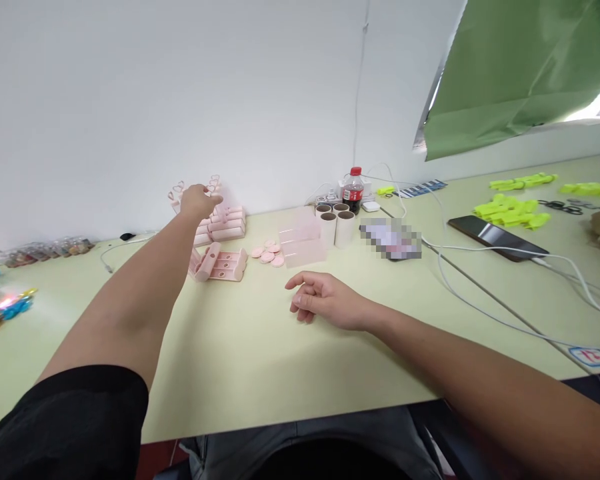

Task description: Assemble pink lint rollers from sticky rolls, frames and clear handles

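My left hand reaches to the back of the table, over a group of pale pink plastic pieces. Pink heart-shaped loops stand just behind it, and stacked pink tube-like parts lie below. Most of its fingertips are hidden, so whether it grips a piece cannot be made out. In front of the stack is a pink frame with round holes. My right hand hovers over or rests on the table, fingers loosely curled and apart, holding nothing. Beyond it are pink discs and translucent pink sheets.
White cardboard tubes stand near a cola bottle. A blurred phone-like object, a black phone and white cables lie at right, with neon-yellow pieces and scissors. Colourful items sit far left.
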The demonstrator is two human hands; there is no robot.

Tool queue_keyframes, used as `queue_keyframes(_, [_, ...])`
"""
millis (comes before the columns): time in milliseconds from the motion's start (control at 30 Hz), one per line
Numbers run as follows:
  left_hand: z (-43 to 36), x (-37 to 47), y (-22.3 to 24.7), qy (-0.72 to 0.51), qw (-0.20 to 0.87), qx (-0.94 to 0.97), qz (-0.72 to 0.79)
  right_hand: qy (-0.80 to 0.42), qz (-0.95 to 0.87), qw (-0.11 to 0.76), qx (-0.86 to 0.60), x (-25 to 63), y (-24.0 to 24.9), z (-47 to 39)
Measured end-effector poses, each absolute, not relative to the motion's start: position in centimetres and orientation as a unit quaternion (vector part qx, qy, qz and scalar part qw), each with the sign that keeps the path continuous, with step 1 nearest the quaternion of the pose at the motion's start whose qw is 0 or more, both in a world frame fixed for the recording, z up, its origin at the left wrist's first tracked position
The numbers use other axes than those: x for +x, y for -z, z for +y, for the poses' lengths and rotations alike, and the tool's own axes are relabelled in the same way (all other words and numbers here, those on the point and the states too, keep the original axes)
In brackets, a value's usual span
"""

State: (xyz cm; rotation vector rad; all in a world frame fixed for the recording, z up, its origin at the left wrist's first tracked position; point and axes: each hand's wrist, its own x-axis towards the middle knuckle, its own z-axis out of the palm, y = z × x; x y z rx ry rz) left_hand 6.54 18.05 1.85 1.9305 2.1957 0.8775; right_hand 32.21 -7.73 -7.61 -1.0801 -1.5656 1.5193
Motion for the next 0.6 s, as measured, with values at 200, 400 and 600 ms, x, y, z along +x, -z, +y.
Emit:
queue_keyframes(200, [15.5, 6.3, -4.7, -0.401, 0.018, 0.628, 0.667, -0.580, -0.611, 0.347, -0.413, 32.3, 7.9, -7.5])
queue_keyframes(400, [5.1, 7.6, -3.6, -0.519, 0.042, 0.674, 0.525, -0.576, -0.615, 0.344, -0.415, 32.4, 8.2, -7.5])
queue_keyframes(600, [-0.7, 7.1, 3.4, -0.378, 0.083, 0.708, 0.590, -0.566, -0.607, 0.353, -0.431, 32.6, 9.0, -6.6])
